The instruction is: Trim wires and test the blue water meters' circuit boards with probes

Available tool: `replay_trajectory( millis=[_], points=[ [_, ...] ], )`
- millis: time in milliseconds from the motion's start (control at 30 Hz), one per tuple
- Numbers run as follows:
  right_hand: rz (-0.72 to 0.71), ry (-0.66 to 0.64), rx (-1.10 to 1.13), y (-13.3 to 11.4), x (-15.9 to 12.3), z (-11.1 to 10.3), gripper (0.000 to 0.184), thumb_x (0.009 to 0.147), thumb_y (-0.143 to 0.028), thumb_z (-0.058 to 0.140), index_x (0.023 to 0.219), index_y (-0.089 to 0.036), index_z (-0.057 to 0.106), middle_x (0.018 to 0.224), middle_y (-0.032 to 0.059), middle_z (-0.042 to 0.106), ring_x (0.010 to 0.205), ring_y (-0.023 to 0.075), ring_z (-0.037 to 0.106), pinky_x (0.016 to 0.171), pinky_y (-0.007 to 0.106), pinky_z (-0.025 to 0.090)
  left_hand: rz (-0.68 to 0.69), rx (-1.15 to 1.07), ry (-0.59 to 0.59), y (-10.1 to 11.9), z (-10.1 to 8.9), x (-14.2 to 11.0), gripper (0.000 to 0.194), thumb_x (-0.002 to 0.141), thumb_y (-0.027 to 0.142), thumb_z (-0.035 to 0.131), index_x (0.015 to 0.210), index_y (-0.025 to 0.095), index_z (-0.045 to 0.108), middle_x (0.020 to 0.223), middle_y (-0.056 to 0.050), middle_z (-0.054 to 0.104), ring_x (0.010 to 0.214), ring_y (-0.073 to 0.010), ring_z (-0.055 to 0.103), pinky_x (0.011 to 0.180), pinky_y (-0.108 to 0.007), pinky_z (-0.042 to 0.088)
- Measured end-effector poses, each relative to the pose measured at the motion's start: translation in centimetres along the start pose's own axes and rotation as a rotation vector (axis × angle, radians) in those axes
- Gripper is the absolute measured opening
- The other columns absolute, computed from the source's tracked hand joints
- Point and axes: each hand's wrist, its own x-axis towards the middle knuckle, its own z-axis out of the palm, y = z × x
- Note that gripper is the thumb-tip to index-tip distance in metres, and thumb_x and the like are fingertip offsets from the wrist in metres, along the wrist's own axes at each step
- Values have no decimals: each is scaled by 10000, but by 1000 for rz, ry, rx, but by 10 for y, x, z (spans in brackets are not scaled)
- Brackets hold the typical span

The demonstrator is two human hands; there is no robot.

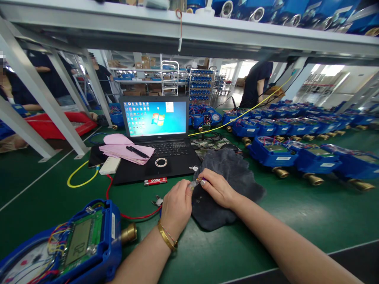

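My left hand [175, 207] and my right hand [217, 188] meet over a dark grey cloth [227, 185] on the green bench. Both pinch a small metallic connector [194, 184] between their fingertips; what it is exactly is too small to tell. A gold bangle [166, 236] sits on my left wrist. A red wire [133, 216] runs from near my left hand toward an open blue water meter [71, 248] with a circuit board and a brass fitting at the lower left. Small cutters [156, 201] lie just left of my left hand.
An open laptop [156, 134] stands behind my hands, with pink papers and a pen [126, 150], a tape ring [161, 162] and a red marker [155, 181] nearby. Rows of blue meters [296, 152] fill the right side. A red tray [59, 124] and other people are at the back.
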Motion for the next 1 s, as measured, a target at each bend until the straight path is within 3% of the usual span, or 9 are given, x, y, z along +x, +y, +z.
replay_trajectory(
  millis=[433, 533, 633, 767, 867, 1000],
  points=[
    [11, -16, 16, -2, 1, -1, 237, 914, -334, 324, 799, -203, 484, 772, 33, 522, 731, 177, 489, 680, 303, 391, -48, 21, -7, 0, -2, -1, 195, 942, 244, 322, 933, 204, 513, 875, -17, 619, 832, -186, 594, 700, -292, 394],
    [101, 31, 15, 1, 0, -3, 217, 872, -385, 381, 806, -208, 487, 752, 13, 521, 699, 162, 494, 662, 280, 391, -55, 27, -12, 1, -2, -1, 178, 936, 224, 334, 940, 205, 511, 887, -15, 618, 849, -185, 594, 711, -291, 394],
    [295, 136, -34, 11, -1, -6, 221, 804, -426, 491, 831, -207, 500, 713, 0, 519, 638, 159, 482, 606, 273, 358, -57, 37, -17, 2, -1, -1, 164, 930, 216, 347, 934, 208, 510, 885, -13, 612, 854, -187, 592, 717, -292, 393],
    [484, 132, -60, 29, -2, -9, 165, 687, -334, 594, 635, -201, 512, 542, -16, 469, 514, 150, 425, 531, 277, 269, -53, 54, -34, 2, 0, -1, 153, 928, 222, 354, 927, 212, 507, 886, -7, 607, 859, -184, 590, 721, -292, 395],
    [496, 70, 37, 32, 0, -8, 141, 652, -289, 563, 563, -198, 503, 510, -15, 467, 507, 149, 436, 535, 278, 294, -43, 71, -55, 2, 0, -1, 146, 927, 226, 365, 918, 212, 509, 884, -6, 604, 855, -185, 588, 714, -292, 394],
    [441, 64, 234, 18, 4, -7, 173, 702, -351, 520, 638, -191, 514, 608, -10, 505, 597, 145, 472, 601, 268, 370, -24, 92, -89, 5, -2, -1, 144, 924, 230, 381, 892, 214, 520, 867, -1, 601, 835, -183, 583, 704, -290, 390]
  ],
)
